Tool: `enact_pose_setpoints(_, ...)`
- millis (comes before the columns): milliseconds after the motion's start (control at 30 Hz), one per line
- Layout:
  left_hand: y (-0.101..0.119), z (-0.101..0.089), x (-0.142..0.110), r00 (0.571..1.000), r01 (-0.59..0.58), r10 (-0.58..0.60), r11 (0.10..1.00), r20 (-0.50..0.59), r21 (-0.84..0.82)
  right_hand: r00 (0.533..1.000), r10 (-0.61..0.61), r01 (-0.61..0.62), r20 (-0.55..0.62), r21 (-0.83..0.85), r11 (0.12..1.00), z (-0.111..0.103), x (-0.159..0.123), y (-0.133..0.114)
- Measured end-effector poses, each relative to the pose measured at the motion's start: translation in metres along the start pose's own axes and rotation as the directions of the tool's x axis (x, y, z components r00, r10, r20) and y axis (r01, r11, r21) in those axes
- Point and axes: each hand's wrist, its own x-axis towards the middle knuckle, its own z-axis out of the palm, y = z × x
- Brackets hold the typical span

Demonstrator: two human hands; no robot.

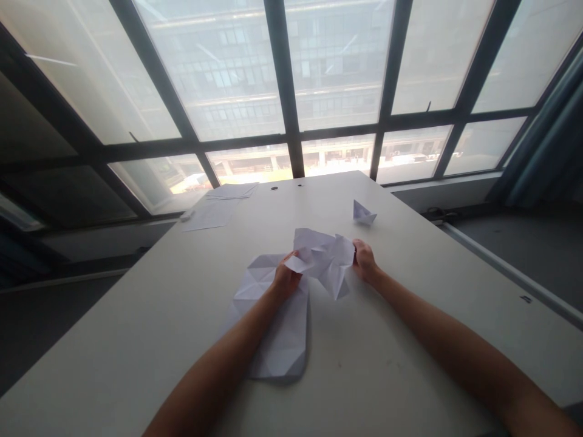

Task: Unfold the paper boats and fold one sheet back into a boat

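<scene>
Between my two hands, just above the table, is a creased sheet of white paper point(325, 255) with several folds and pointed flaps. My left hand point(288, 276) is closed on its left edge. On its right edge my right hand point(363, 260) pinches the paper, fingers partly hidden behind it. Beneath my left hand and forearm a second creased sheet point(285, 331) lies flat, its corners bent in. Beyond my right hand a small folded paper boat point(363, 213) stands on the table.
The white table point(410, 340) stretches away toward large windows. Flat paper sheets point(212, 213) lie at its far left, with a small pale object point(186, 215) beside them. A round dark hole point(274, 188) sits near the far edge. A blue curtain point(542, 133) hangs at the right.
</scene>
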Motion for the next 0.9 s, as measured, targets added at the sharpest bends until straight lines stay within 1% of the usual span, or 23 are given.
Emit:
enact_pose_setpoints(67,0.003,0.0,-0.001,1.0,0.01,-0.01,1.0,-0.01,0.014,1.0,-0.013,0.013,0.001,-0.008,1.0,0.001,-0.003,0.0)
enact_pose_setpoints(100,0.004,0.001,-0.002,1.0,0.017,-0.017,0.999,-0.019,0.03,1.0,-0.019,0.019,0.02,-0.015,1.0,0.001,-0.005,-0.001)
enact_pose_setpoints(167,0.006,0.004,-0.004,0.999,0.025,-0.022,0.997,-0.045,0.07,0.994,-0.03,0.034,0.1,-0.035,0.999,0.002,-0.01,-0.003)
enact_pose_setpoints(267,0.005,0.008,-0.005,0.997,-0.025,0.032,0.995,-0.069,0.101,0.976,-0.045,0.066,0.213,-0.09,0.994,0.003,-0.015,-0.006)
enact_pose_setpoints(333,0.004,0.009,-0.004,0.994,-0.074,0.081,0.993,-0.071,0.095,0.969,-0.054,0.089,0.242,-0.135,0.987,0.004,-0.017,-0.006)
enact_pose_setpoints(400,0.004,0.008,-0.003,0.992,-0.093,0.099,0.992,-0.072,0.089,0.964,-0.062,0.109,0.259,-0.175,0.979,0.005,-0.018,-0.006)
enact_pose_setpoints(467,0.005,0.007,-0.003,0.994,-0.065,0.072,0.994,-0.078,0.088,0.955,-0.063,0.125,0.291,-0.202,0.971,0.005,-0.018,-0.005)
enact_pose_setpoints(533,0.007,0.007,-0.004,0.997,-0.011,0.017,0.996,-0.075,0.088,0.95,-0.057,0.127,0.306,-0.213,0.969,0.005,-0.017,-0.003)
enact_pose_setpoints(600,0.01,0.007,-0.005,0.997,0.037,-0.03,0.996,-0.077,0.087,0.963,-0.033,0.089,0.269,-0.198,0.976,0.004,-0.016,-0.001)
enact_pose_setpoints(700,0.012,0.008,-0.007,0.994,0.051,-0.042,0.994,-0.097,0.098,0.981,0.053,-0.033,0.188,-0.106,0.994,0.004,-0.014,0.001)
enact_pose_setpoints(800,0.01,0.01,-0.008,0.994,0.051,-0.041,0.994,-0.1,0.093,0.98,0.139,-0.145,0.145,0.03,0.989,0.004,-0.012,-0.002)
enact_pose_setpoints(900,0.007,0.011,-0.008,0.996,0.037,-0.031,0.996,-0.079,0.079,0.973,0.199,-0.211,0.12,0.105,0.972,0.005,-0.012,-0.007)
